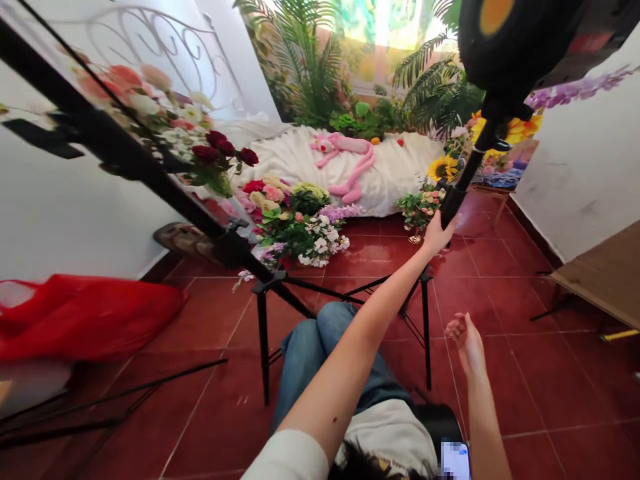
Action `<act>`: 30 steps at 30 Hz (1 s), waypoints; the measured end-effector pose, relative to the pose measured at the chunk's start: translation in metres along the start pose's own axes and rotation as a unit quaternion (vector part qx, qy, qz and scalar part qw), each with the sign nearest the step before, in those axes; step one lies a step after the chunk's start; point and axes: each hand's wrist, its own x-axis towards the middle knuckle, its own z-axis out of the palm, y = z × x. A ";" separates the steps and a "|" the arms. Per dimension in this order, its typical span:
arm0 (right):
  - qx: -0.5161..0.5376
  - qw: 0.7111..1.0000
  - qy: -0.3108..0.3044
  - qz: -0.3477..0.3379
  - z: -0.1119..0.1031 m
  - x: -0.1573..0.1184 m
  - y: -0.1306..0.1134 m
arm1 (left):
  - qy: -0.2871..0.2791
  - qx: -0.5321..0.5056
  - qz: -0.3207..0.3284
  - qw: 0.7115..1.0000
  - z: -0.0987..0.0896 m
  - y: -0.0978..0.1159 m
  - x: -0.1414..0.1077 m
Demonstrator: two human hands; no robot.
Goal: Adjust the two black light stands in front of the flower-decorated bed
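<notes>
My left hand [439,233] reaches across to the right, fingers wrapped round the lower part of a black stand pole [467,173]. At the pole's upper end, close to the camera, sits a bulky black lamp-like head [500,47] with an orange disc. Lower on the right, my right hand [469,345] hovers above the red tiles with its fingers loosely curled and apart, holding nothing. Beside my right forearm, a phone [455,460] with a lit screen lies by a black seat edge. Black folding legs [263,340] stand around my knees.
Another black pole [165,190] slants across the left. Artificial flowers [305,223] and a white draped cloth [395,180] bearing a pink plush toy [357,150] lie ahead. A red bag [90,317] is at left, a brown board [605,273] at right.
</notes>
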 end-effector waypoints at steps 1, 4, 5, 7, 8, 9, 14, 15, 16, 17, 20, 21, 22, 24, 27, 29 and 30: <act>-0.001 1.000 0.002 0.004 -0.004 -0.001 0.002 | -0.014 -0.003 -0.002 1.000 0.001 0.002 0.002; 0.010 1.000 -0.006 0.021 -0.001 0.004 0.007 | -0.055 -0.007 0.007 0.998 -0.006 0.002 0.008; 0.022 0.999 -0.015 0.031 0.004 0.007 0.007 | -0.059 -0.007 0.006 0.998 -0.009 0.001 0.008; 0.080 0.993 -0.052 0.066 0.023 0.015 0.001 | -0.060 -0.006 0.001 0.998 -0.012 0.000 0.009; 0.129 0.985 -0.078 0.087 0.036 0.019 -0.005 | -0.059 -0.006 -0.002 0.998 -0.012 0.000 0.008; 0.189 0.970 -0.110 0.108 0.050 0.023 -0.012 | -0.059 -0.006 -0.004 0.998 -0.012 0.000 0.008; 0.424 0.875 -0.174 0.156 0.118 0.045 -0.051 | -0.059 -0.007 -0.019 0.998 -0.012 0.006 0.006; 0.460 0.853 -0.191 0.158 0.128 0.050 -0.057 | -0.061 -0.006 -0.025 0.998 -0.013 0.007 0.007; 0.502 0.820 -0.222 0.159 0.137 0.055 -0.061 | -0.064 -0.005 -0.031 0.997 -0.014 0.008 0.007; 0.549 0.775 -0.266 0.162 0.143 0.061 -0.064 | -0.068 -0.004 -0.037 0.997 -0.015 0.009 0.008; 0.677 0.589 -0.398 0.190 0.155 0.073 -0.065 | -0.077 -0.007 -0.047 0.996 -0.016 0.010 0.010; 0.710 0.527 -0.419 0.207 0.158 0.074 -0.065 | -0.079 -0.012 -0.049 0.996 -0.016 0.009 0.010; 0.740 0.469 -0.426 0.227 0.161 0.075 -0.063 | -0.081 -0.021 -0.052 0.995 -0.016 0.009 0.010; 0.801 0.347 -0.408 0.267 0.169 0.072 -0.062 | -0.081 -0.043 -0.065 0.994 -0.014 0.008 0.009; 0.876 0.137 -0.350 0.302 0.181 0.062 -0.061 | -0.078 -0.055 -0.079 0.992 -0.013 0.006 0.009; 0.893 0.005 -0.323 0.314 0.188 0.057 -0.062 | -0.076 -0.042 -0.069 0.994 -0.014 0.005 0.009; 0.892 -0.058 -0.314 0.320 0.190 0.056 -0.063 | -0.076 -0.035 -0.062 0.995 -0.014 0.004 0.010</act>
